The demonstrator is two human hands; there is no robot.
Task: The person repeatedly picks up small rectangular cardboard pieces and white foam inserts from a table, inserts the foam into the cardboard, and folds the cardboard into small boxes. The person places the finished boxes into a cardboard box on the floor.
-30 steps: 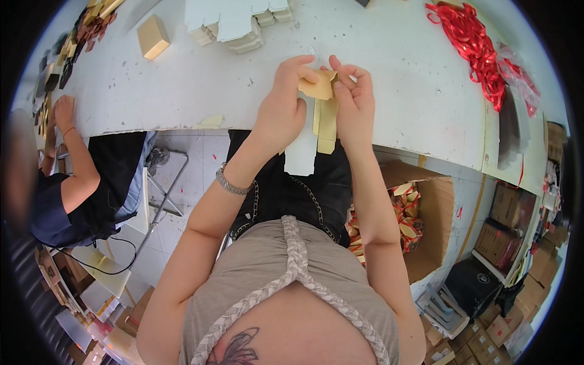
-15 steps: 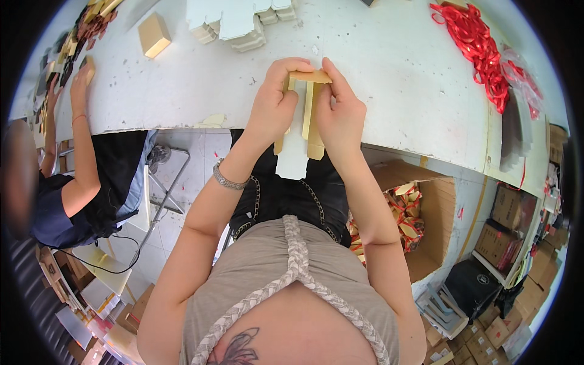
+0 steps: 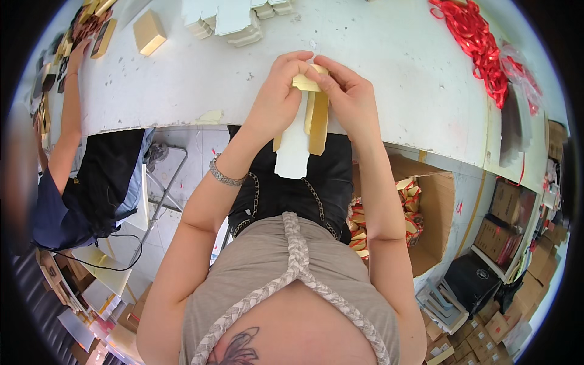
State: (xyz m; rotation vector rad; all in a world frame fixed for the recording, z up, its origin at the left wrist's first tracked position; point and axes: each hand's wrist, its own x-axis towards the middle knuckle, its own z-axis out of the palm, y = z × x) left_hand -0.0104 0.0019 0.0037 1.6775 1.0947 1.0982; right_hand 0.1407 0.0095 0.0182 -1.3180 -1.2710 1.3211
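Left hand (image 3: 281, 92) and right hand (image 3: 354, 100) both pinching the far end of a partly folded gold-and-white carton (image 3: 293, 152); carton overhangs the tabletop (image 3: 413, 85) near edge. Gold box (image 3: 149, 33), white stack (image 3: 230, 19) well back from that edge; red ribbons (image 3: 476, 45) toward right edge.

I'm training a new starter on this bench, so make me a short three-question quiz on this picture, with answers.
1. True or false: the left hand and right hand both touch the partly folded carton.
2. The tangled ribbon is: A gold, B red, C black.
3. What container holds the red-and-gold pieces?

Key: 1 true; 2 B; 3 an open cardboard box.
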